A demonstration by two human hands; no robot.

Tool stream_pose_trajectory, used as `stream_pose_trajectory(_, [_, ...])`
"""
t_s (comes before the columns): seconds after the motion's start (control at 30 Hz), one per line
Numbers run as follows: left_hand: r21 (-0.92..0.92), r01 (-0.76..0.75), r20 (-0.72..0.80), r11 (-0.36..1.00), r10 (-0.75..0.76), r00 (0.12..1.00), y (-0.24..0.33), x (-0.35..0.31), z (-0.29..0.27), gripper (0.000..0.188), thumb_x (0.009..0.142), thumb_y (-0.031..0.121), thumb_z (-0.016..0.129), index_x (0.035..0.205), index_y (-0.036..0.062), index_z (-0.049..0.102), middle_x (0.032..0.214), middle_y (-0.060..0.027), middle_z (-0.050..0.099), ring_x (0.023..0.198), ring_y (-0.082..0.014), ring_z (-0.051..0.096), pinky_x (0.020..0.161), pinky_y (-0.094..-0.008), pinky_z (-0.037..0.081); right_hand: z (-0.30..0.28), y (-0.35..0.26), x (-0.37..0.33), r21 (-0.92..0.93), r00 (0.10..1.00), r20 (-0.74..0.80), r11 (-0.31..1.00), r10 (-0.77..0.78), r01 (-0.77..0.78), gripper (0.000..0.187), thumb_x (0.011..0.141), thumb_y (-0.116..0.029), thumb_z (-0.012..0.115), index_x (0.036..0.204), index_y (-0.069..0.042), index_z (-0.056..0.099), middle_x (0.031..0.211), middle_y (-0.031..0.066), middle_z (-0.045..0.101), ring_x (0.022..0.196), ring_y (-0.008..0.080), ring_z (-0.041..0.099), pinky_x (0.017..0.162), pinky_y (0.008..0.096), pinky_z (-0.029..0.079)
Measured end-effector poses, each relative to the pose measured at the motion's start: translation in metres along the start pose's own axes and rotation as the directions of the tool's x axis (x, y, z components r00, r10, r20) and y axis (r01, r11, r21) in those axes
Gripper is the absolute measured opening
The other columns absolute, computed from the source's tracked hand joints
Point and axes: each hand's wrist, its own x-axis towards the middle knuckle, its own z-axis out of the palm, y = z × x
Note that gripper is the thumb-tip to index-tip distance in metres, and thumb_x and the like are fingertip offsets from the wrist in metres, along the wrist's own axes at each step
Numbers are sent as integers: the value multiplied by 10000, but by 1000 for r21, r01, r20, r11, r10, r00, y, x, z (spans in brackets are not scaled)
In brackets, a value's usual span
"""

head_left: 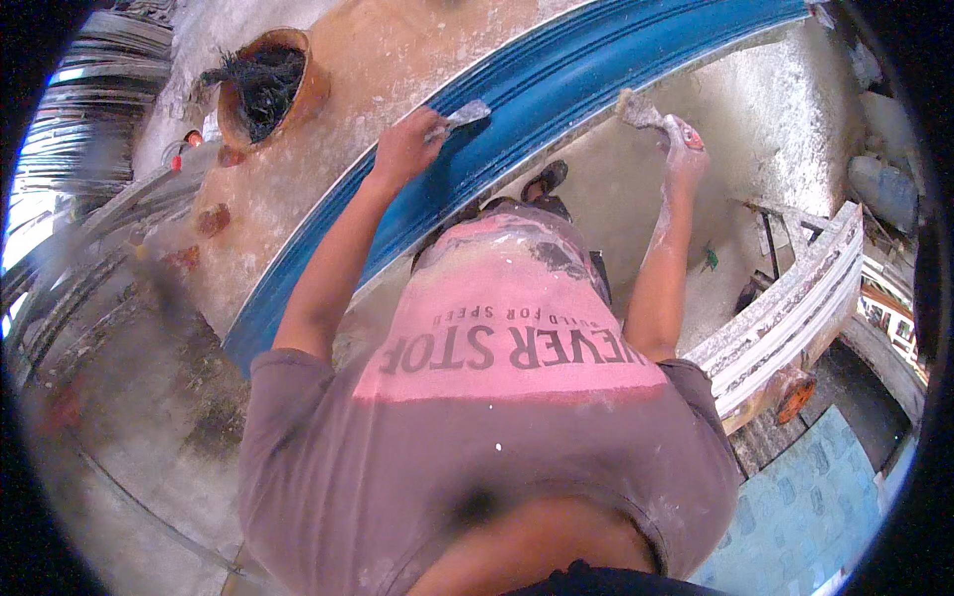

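Note:
A long curved blue moulding with grooves along its length runs in front of me, from lower left to upper right. My left hand is over the moulding, closed on a small flat scraper smeared whitish. The scraper's blade points right, just above the grooves; whether it touches them I cannot tell. Off the moulding's near side, my right hand is closed round a brush with pale, crusted bristles. White residue coats this hand and forearm.
A round brown tub holding dark stringy material stands at upper left. Long strips are stacked at the far left. A white curved moulding lies at right, near a wooden frame. A blue patterned sheet is at lower right.

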Motion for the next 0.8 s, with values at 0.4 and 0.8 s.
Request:
stream_pose_trajectory(0.4, [-35,36,-19,999,-37,999,12,3,6,225,862,243,694,1048,118,681,1023,-98,690,945,-330,679,783,-431,546,-5,-13,-9,24,1000,-19,1000,4,-4,195,886,-117,743,1034,10,738,918,59,737,771,120,686,617,243,534])
stream_pose_trajectory(0.8, [-40,118,1,992,-118,993,22,-1,4,232,855,243,715,1041,108,683,1006,-134,698,967,-343,679,816,-419,535,2,-16,-7,30,1000,8,999,9,-9,200,899,-132,731,1041,9,741,936,55,737,784,117,677,654,263,524])
